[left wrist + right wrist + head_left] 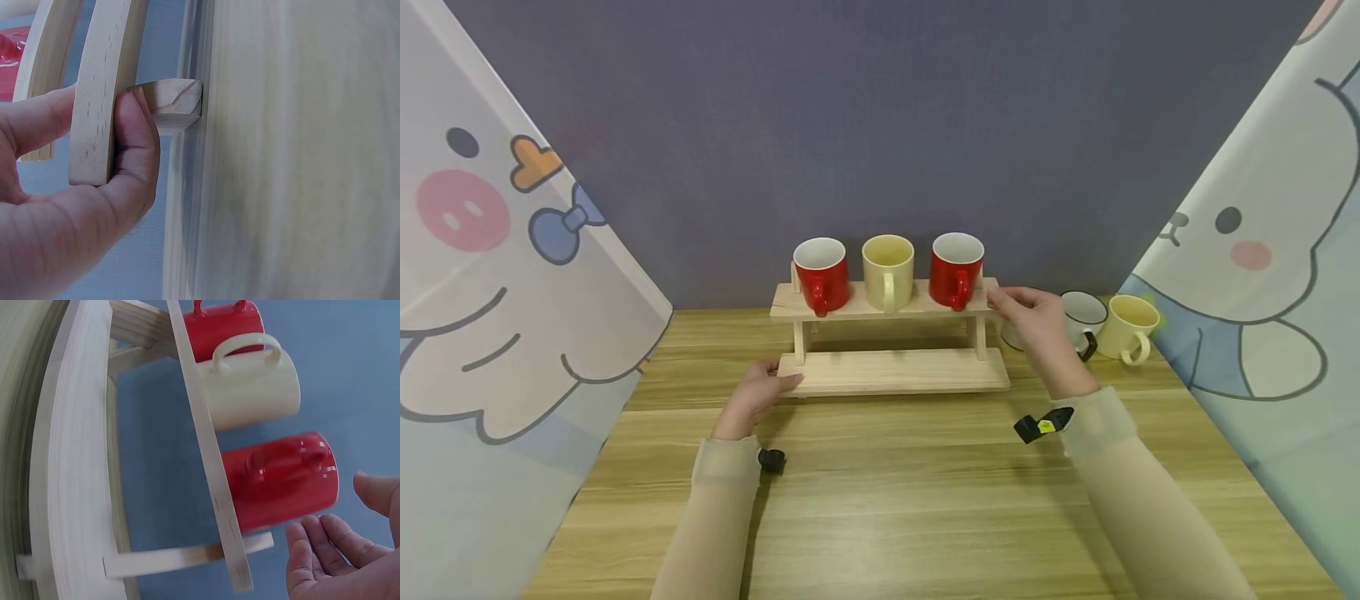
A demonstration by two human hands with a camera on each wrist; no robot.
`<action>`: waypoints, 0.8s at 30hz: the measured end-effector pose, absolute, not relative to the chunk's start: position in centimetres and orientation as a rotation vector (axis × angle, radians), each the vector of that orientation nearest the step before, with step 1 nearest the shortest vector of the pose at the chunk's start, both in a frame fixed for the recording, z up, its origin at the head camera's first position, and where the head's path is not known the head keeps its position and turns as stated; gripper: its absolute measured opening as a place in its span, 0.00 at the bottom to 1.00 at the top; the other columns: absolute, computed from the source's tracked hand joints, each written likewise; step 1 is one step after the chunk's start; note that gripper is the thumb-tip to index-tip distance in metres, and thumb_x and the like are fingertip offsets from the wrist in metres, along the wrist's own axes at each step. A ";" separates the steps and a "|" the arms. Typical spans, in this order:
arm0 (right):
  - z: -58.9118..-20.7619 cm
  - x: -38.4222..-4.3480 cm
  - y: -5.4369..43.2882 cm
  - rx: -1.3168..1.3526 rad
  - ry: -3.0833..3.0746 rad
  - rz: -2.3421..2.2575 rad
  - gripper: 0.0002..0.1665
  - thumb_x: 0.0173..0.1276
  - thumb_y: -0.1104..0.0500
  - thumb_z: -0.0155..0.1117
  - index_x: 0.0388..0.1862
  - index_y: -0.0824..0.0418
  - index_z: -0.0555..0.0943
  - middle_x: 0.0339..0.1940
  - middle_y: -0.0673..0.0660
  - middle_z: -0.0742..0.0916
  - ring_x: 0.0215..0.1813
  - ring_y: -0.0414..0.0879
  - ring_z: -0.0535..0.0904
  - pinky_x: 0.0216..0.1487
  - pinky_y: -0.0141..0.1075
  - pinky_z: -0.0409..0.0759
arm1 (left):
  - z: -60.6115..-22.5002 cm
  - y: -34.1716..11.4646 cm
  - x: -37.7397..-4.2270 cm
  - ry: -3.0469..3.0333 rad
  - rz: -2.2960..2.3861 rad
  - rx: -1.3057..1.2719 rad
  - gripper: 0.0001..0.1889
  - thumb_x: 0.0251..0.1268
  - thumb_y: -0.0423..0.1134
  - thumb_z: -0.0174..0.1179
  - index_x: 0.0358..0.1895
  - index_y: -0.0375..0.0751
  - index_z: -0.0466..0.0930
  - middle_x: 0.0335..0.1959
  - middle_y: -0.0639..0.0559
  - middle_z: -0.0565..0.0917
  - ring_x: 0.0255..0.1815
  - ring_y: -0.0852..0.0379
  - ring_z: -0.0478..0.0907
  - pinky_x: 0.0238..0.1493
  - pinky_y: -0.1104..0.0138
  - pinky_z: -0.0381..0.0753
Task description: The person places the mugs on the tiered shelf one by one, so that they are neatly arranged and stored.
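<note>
A two-tier wooden rack (895, 372) stands near the back of the table. Its upper shelf carries a row of three mugs, handles facing the front: a red mug (822, 279) on the left, a pale yellow mug (874, 279) in the middle and another red mug (946, 279) on the right. My left hand (756, 396) grips the left end of the lower board, thumb and fingers on its opposite faces in the left wrist view. Beside the upper shelf's right end is my right hand (1036, 329); in the right wrist view its fingers are loosely bent near the red mug, holding nothing.
To the right of the rack, a white mug with a black rim (1081, 312) stands next to a yellow mug (1123, 329). Another pale mug (1011, 335) is mostly hidden behind my right hand. A dark partition (880, 125) rises behind, with cartoon-printed panels at both sides.
</note>
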State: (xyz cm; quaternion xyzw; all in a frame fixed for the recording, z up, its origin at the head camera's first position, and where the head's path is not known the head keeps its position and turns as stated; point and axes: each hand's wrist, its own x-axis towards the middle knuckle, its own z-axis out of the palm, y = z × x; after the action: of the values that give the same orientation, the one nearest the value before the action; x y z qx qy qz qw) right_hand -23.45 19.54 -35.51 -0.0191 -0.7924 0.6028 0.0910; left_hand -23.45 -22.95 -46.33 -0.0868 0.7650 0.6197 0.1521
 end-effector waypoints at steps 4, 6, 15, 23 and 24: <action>-35.7 -23.2 20.6 -0.066 -2.357 1.793 0.33 0.74 0.43 0.66 0.60 0.71 0.81 0.56 0.67 0.84 0.59 0.58 0.79 0.61 0.43 0.75 | -46.3 -23.0 -23.4 2.200 1.774 -0.246 0.36 0.74 0.37 0.63 0.72 0.17 0.55 0.60 0.33 0.72 0.56 0.44 0.72 0.63 0.44 0.69; -35.9 -23.1 21.2 -0.060 -2.365 1.786 0.36 0.73 0.41 0.65 0.61 0.71 0.80 0.56 0.67 0.84 0.60 0.58 0.79 0.64 0.46 0.73 | -46.3 -23.0 -23.4 2.206 1.774 -0.244 0.35 0.74 0.37 0.63 0.71 0.18 0.56 0.58 0.33 0.73 0.54 0.44 0.73 0.61 0.45 0.71; -36.7 -22.7 23.5 -0.020 -2.323 1.751 0.35 0.74 0.43 0.65 0.63 0.71 0.79 0.52 0.60 0.86 0.55 0.44 0.81 0.59 0.36 0.76 | -46.5 -23.2 -23.6 2.216 1.771 -0.235 0.34 0.74 0.37 0.63 0.71 0.18 0.59 0.59 0.34 0.74 0.53 0.46 0.73 0.60 0.47 0.72; -37.6 -22.2 26.0 -0.118 -2.317 1.666 0.33 0.73 0.43 0.66 0.60 0.69 0.81 0.42 0.46 0.88 0.51 0.43 0.81 0.47 0.28 0.76 | -46.5 -23.1 -23.7 2.244 1.751 -0.227 0.32 0.73 0.37 0.64 0.69 0.19 0.62 0.56 0.35 0.76 0.50 0.48 0.74 0.57 0.52 0.74; -37.6 -22.0 26.3 -0.141 -2.340 1.635 0.34 0.73 0.41 0.66 0.61 0.68 0.81 0.43 0.46 0.88 0.50 0.42 0.80 0.45 0.28 0.76 | -46.5 -23.1 -23.7 2.249 1.749 -0.223 0.32 0.73 0.37 0.64 0.69 0.19 0.62 0.56 0.35 0.76 0.50 0.49 0.74 0.56 0.53 0.75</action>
State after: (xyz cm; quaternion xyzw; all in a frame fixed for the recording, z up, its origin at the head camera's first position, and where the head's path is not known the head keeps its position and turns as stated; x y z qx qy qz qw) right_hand -22.04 26.33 -37.63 -0.0488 -0.8105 0.5664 0.1410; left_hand -23.73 -23.09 -46.47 -0.0772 0.7792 0.6058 0.1414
